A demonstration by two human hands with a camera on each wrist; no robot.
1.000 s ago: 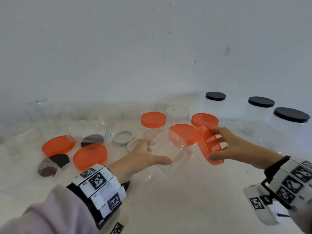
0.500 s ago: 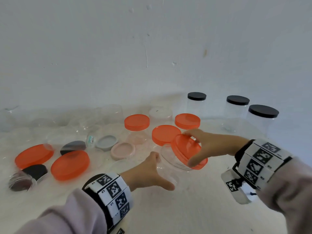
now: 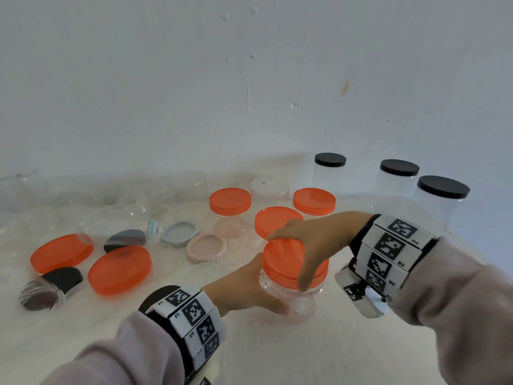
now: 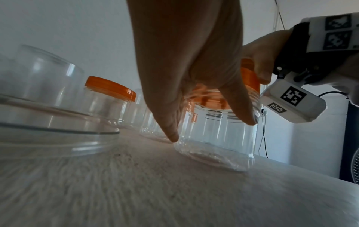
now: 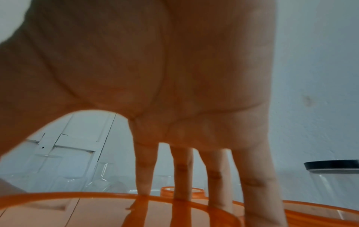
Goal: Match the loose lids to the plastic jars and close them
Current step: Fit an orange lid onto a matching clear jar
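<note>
- Head view: near the front middle of the counter (image 3: 305,354) a clear plastic jar (image 3: 291,298) stands upright. The left hand (image 3: 244,287) wraps its body, thumb curled across the near side. The right hand (image 3: 308,240) arches over the orange lid (image 3: 286,262) sitting on the jar's mouth, fingers and thumb curled down round the rim. Three orange-lidded jars (image 3: 230,202) stand behind, and three black-lidded jars (image 3: 442,190) at the back right corner. Loose orange lids (image 3: 119,269), dark, grey and pink lids and open clear jars lie toward the left edge
- Left wrist view: left fingers (image 4: 167,122) and thumb clasp the jar's wall below the threaded neck; its base rests on the counter
- Right wrist view: the palm hangs above the lid, fingertips (image 5: 143,187) reaching its far rim
- Judgement: the step is closing this jar. Whether the lid is threaded cannot be told. Next comes a level clockwise twist while the left hand holds the jar steady
</note>
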